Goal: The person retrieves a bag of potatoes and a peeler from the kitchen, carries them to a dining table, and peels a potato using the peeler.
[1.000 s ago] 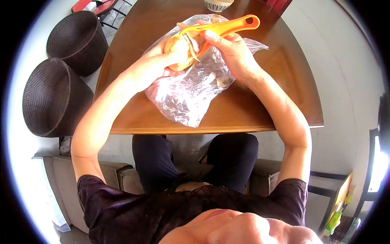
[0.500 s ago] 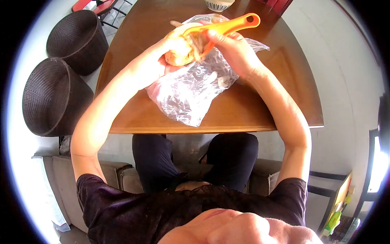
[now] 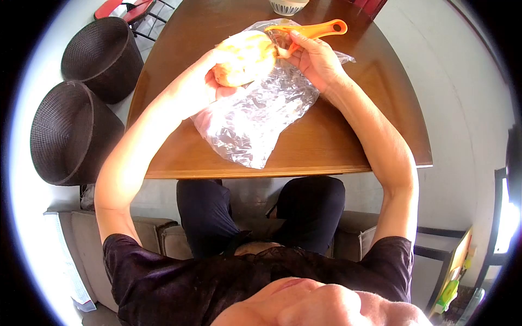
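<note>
My left hand point(image 3: 209, 81) holds a large, pale yellow-orange round vegetable or fruit point(image 3: 244, 58) from its left side, in glaring light. In my right hand point(image 3: 315, 57) is an orange peeler point(image 3: 321, 29), its handle pointing to the upper right and its head at the right side of the vegetable. A strip of peel seems to hang by the peeler's head, though it is small and partly covered by fingers. Beneath both hands lies a crumpled clear plastic bag point(image 3: 244, 130) on the brown table point(image 3: 326, 146).
A patterned bowl point(image 3: 289, 6) stands at the table's far side. Two dark woven baskets point(image 3: 76, 133) are on the floor left of the table. At the upper left is a red chair point(image 3: 142, 10). A sofa point(image 3: 98, 239) is behind my body.
The vegetable has turned in my left hand and shows more of its surface. The peeler has shifted to its right edge. Peel seen at the far side of the bag is now hidden.
</note>
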`<state>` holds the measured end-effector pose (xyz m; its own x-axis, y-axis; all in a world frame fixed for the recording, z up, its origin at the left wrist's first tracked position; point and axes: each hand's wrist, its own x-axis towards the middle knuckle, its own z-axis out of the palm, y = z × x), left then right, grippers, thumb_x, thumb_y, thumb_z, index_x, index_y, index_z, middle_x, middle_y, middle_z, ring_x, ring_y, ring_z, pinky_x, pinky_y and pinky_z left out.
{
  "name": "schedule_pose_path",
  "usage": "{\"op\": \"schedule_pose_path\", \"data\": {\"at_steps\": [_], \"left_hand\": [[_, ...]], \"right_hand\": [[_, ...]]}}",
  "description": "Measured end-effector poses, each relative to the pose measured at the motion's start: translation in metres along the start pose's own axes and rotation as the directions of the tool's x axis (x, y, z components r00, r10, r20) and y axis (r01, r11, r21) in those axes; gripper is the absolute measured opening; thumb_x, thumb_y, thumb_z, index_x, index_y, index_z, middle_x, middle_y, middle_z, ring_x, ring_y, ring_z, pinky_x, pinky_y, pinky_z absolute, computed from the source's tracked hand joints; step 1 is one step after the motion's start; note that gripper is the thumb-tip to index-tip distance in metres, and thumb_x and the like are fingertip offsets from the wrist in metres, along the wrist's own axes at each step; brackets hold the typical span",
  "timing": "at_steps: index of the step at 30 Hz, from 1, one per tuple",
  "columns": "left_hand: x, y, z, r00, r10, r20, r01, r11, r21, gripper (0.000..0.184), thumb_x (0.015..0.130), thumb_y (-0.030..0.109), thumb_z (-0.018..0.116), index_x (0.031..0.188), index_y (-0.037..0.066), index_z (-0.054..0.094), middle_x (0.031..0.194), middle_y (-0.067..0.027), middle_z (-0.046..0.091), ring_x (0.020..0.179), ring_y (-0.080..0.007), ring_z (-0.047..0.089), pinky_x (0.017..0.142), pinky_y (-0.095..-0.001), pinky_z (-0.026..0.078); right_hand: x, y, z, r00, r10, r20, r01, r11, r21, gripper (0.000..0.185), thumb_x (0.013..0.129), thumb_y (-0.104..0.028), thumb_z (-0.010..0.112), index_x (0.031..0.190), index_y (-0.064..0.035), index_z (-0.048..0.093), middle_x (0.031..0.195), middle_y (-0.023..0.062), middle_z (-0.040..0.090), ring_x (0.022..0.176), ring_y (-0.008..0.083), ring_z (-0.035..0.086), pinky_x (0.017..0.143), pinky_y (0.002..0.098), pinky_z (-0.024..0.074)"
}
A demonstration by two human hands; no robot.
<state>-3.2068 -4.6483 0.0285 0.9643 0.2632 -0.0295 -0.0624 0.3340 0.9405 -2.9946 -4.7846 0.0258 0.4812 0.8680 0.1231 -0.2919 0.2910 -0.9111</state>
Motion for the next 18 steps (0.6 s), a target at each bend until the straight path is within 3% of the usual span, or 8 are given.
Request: {"op": "schedule_pose_path", "data": {"at_steps": [5, 8, 11, 13, 18], "left_hand": [[0.001, 0.003, -0.002, 0.999, -0.046, -0.028, 0.044, 0.998, -0.047, 0.051, 0.093, 0.032, 0.052, 0.133, 0.002, 0.042, 0.124, -0.0133, 0.056, 0.11, -0.0208, 0.059, 0.087, -0.0309, 0.052], [0.003, 0.002, -0.001, 0.998, -0.046, -0.049, 0.04, 0.993, -0.113, 0.051, 0.092, 0.032, 0.052, 0.132, 0.002, 0.043, 0.119, -0.0128, 0.058, 0.105, -0.0194, 0.06, 0.085, -0.0282, 0.052], [-0.003, 0.004, 0.009, 0.997, -0.008, -0.077, 0.002, 0.996, -0.085, 0.051, 0.093, 0.035, 0.05, 0.132, 0.003, 0.043, 0.117, -0.0126, 0.058, 0.101, -0.0196, 0.061, 0.085, -0.0294, 0.053], [-0.005, 0.004, 0.011, 0.992, 0.018, -0.121, -0.022, 0.999, -0.026, 0.051, 0.094, 0.037, 0.049, 0.132, 0.003, 0.043, 0.116, -0.0128, 0.058, 0.099, -0.0197, 0.061, 0.085, -0.0302, 0.053], [0.001, 0.001, 0.001, 1.0, -0.025, -0.013, 0.023, 0.997, -0.077, 0.052, 0.095, 0.038, 0.046, 0.131, 0.002, 0.043, 0.115, -0.0137, 0.059, 0.096, -0.0205, 0.062, 0.086, -0.0303, 0.053]], "right_hand": [[-0.003, -0.005, 0.003, 0.998, 0.005, 0.067, -0.007, 1.0, 0.029, 0.032, 0.096, -0.017, 0.054, 0.121, 0.0015, 0.052, 0.112, 0.009, 0.062, 0.101, 0.0154, 0.059, 0.098, 0.0335, 0.0469], [-0.008, -0.004, 0.009, 0.988, -0.011, 0.155, 0.009, 1.0, 0.013, 0.034, 0.095, -0.021, 0.056, 0.121, 0.0003, 0.052, 0.116, 0.0079, 0.06, 0.11, 0.0162, 0.055, 0.104, 0.0352, 0.0389], [-0.015, 0.003, 0.019, 0.958, -0.063, 0.279, 0.128, 0.967, -0.222, 0.047, 0.091, -0.025, 0.063, 0.13, -0.0005, 0.05, 0.129, 0.0066, 0.055, 0.121, 0.0152, 0.046, 0.109, 0.0346, 0.0283], [-0.022, 0.007, 0.028, 0.965, -0.125, 0.229, 0.181, 0.954, -0.24, 0.051, 0.09, -0.024, 0.065, 0.132, 0.0002, 0.049, 0.129, 0.0067, 0.054, 0.121, 0.0154, 0.046, 0.109, 0.034, 0.0285], [-0.016, 0.012, 0.024, 0.963, -0.128, 0.237, 0.178, 0.964, -0.199, 0.048, 0.091, -0.022, 0.064, 0.13, 0.0009, 0.049, 0.126, 0.0073, 0.057, 0.119, 0.0159, 0.048, 0.107, 0.0336, 0.0319]]}}
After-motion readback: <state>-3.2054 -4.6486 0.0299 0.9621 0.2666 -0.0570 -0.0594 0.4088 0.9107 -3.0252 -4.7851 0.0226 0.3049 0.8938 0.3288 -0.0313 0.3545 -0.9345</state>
